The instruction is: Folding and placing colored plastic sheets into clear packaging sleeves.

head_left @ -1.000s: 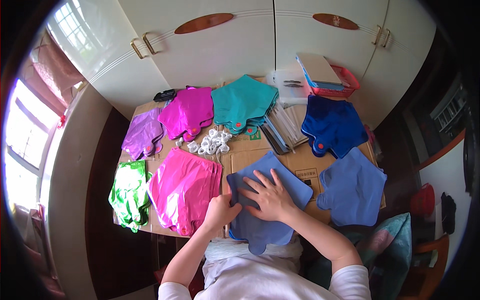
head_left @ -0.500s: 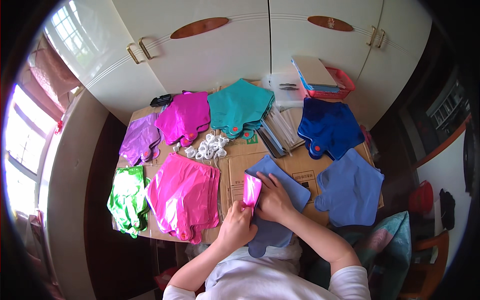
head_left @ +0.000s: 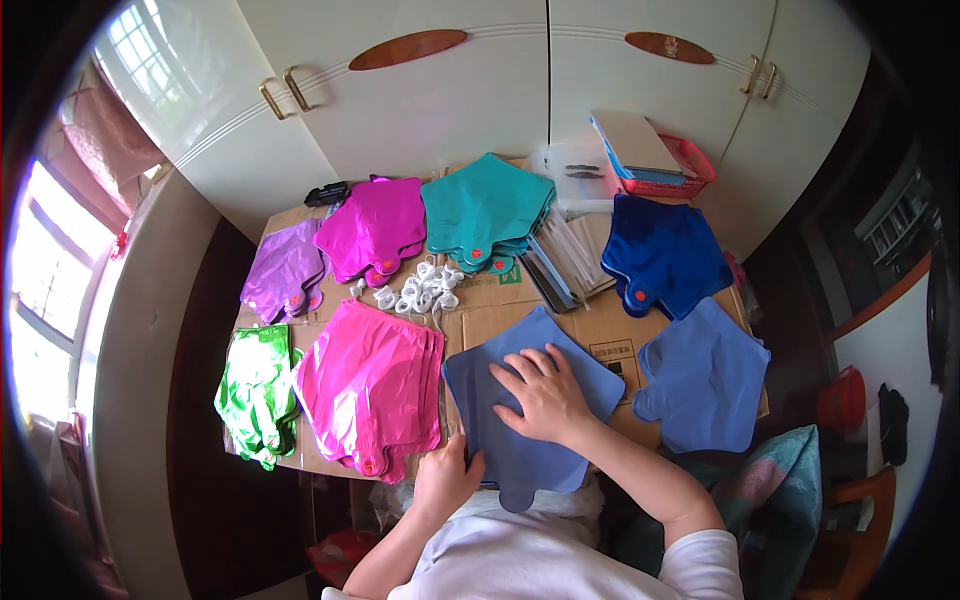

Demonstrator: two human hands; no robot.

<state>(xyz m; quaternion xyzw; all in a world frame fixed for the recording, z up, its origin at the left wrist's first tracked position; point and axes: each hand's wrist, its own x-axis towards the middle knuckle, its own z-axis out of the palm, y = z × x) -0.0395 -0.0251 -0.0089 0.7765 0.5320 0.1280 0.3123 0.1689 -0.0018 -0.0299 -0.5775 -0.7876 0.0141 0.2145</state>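
A flat, uninflated blue foil balloon (head_left: 500, 460) lies in front of me, its rounded tab pointing toward me over the table's near edge. My right hand (head_left: 540, 398) rests palm down on its middle with the fingers spread. At the balloon's lower left corner, my left hand (head_left: 446, 478) has its fingers curled, with the corner between thumb and forefinger. Close to that hand lies a stack of pink foil balloons (head_left: 370, 390). To the right is another flat light blue balloon (head_left: 705, 380).
Around the cardboard-covered table (head_left: 490, 320) lie green (head_left: 255, 390), lilac (head_left: 280, 270), magenta (head_left: 375, 230), teal (head_left: 490, 205) and dark blue balloons (head_left: 665, 255). White ties (head_left: 420, 288), a bundle of thin strips (head_left: 570, 255) and a red basket (head_left: 690, 170) stand farther back.
The balloon's left side, folded over with its pink underside up, now lies flat with blue showing. My left hand has moved left and down; my right hand has spread out over the balloon.
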